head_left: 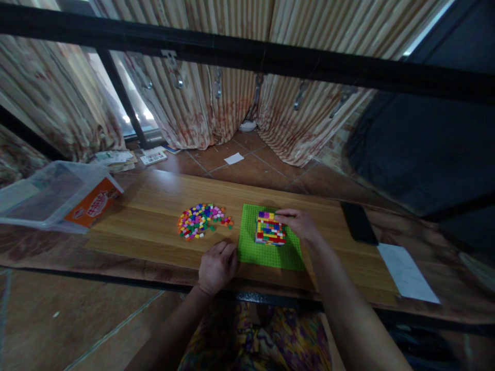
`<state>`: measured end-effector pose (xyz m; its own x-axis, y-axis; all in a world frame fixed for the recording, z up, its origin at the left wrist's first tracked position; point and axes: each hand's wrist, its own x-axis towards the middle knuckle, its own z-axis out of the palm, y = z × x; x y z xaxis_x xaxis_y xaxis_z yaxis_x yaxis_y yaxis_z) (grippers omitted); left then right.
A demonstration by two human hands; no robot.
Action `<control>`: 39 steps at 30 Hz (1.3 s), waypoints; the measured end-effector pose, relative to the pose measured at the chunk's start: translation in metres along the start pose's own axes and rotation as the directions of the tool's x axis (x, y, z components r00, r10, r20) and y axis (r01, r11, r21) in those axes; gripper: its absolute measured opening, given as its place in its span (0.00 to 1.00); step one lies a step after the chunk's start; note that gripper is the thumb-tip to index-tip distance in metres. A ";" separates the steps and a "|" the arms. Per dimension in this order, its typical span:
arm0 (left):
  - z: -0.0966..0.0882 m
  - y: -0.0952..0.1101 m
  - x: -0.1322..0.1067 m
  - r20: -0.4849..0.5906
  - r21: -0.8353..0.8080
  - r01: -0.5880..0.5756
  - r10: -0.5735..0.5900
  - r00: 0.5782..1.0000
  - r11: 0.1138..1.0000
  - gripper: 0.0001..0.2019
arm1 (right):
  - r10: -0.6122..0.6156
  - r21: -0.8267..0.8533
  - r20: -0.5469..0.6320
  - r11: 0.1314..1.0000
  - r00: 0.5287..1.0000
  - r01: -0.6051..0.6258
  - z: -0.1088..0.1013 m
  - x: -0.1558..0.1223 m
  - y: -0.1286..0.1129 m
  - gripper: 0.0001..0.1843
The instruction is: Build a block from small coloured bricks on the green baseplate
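A green studded baseplate point(270, 259) lies on the wooden board, and a block built of multicoloured toy building bricks point(270, 232) stands on it. At the block's far right corner, my right hand point(300, 224) has its fingertips pinched together against the top bricks. Whatever sits between those fingertips is too small to make out. My left hand point(218, 265) rests on the board beside the baseplate's near left edge, its fingers curled in and their tips hidden. Loose coloured bricks point(201, 219) lie in a flat pile left of the baseplate, beyond my left hand.
A clear plastic box point(42, 190) with an orange label stands at the left end of the wooden board point(143, 221). To the right lie a black phone point(359, 222) and a white paper sheet point(408, 273). A dark metal bar point(247, 49) crosses in front of striped curtains point(216, 113).
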<state>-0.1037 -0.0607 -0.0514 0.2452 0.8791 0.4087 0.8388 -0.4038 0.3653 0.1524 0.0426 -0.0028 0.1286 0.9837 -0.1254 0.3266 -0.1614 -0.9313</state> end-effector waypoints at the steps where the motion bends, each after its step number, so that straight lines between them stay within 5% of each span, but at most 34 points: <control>1: 0.000 0.000 0.000 -0.003 -0.003 0.000 0.000 1.000 1.000 0.06 | 0.016 0.025 0.014 1.000 1.000 -0.016 0.000 0.001 0.000 0.14; 9: -0.001 0.000 0.001 -0.019 0.000 -0.017 0.017 1.000 1.000 0.06 | 0.015 0.017 0.026 1.000 1.000 -0.015 0.002 0.007 -0.001 0.14; 15: -0.001 0.000 0.002 -0.038 0.005 -0.034 0.034 0.999 0.999 0.07 | 0.056 0.099 0.042 0.993 0.998 -0.060 -0.003 -0.005 -0.003 0.24; 21: -0.004 0.002 0.004 -0.042 0.040 -0.021 0.023 0.999 0.999 0.09 | 0.043 0.235 -0.299 0.971 0.953 0.030 -0.016 -0.016 -0.004 0.25; 24: -0.004 0.003 0.004 -0.040 0.037 -0.028 0.029 0.999 0.999 0.08 | -0.033 0.217 -0.333 0.970 0.942 0.111 -0.012 -0.028 -0.010 0.22; 28: -0.004 0.003 0.003 -0.035 0.023 -0.022 0.023 0.999 0.999 0.07 | -0.166 0.159 -0.234 0.965 0.958 0.207 0.012 -0.053 -0.022 0.16; 33: -0.003 0.003 0.002 -0.008 0.024 -0.020 0.020 1.000 1.000 0.08 | -0.379 -0.147 0.090 0.910 0.921 0.389 0.067 -0.071 -0.040 0.09; 36: -0.003 0.003 0.001 -0.004 0.042 -0.014 0.015 1.000 0.999 0.07 | -0.374 -0.420 0.274 0.782 0.886 0.460 0.101 -0.069 -0.047 0.09; 39: -0.003 0.002 0.000 0.011 0.034 -0.008 0.008 1.000 0.999 0.04 | -0.302 -0.589 0.323 0.677 0.897 0.441 0.125 -0.061 -0.052 0.08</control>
<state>-0.1033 -0.0621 -0.0482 0.2571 0.8788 0.4020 0.8529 -0.4020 0.3332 0.0108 0.0004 0.0102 -0.2859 0.9565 0.0587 0.8294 0.2777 -0.4847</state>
